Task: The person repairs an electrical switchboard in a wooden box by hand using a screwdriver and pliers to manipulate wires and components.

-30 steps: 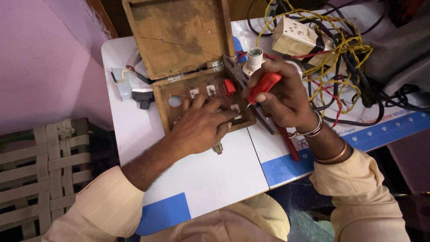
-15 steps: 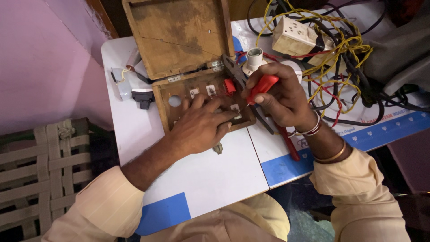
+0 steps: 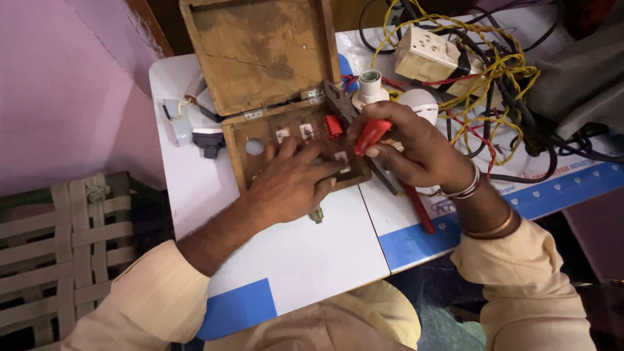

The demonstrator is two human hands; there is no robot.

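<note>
A worn wooden switch board box [image 3: 273,133] lies open on the white and blue table [image 3: 305,253], its lid [image 3: 260,52] tilted back. My left hand [image 3: 289,182] rests flat on the board's panel, fingers spread over small white switches [image 3: 307,132] and a red switch [image 3: 333,125]. My right hand [image 3: 409,146] grips a red-handled screwdriver [image 3: 372,134] whose tip points down at the panel's right edge, close to my left fingertips. Pliers with red handles [image 3: 416,205] lie under my right hand, jaws by the box hinge.
A tangle of yellow, red and black wires [image 3: 494,84] with a cream socket box [image 3: 429,55], a white lamp holder [image 3: 369,84] and a bulb [image 3: 421,104] fills the far right. Small plastic parts [image 3: 195,133] lie left of the box. A woven chair [image 3: 58,253] stands at left.
Both hands stay where they were; the screwdriver in my right hand shifts only slightly over the panel.
</note>
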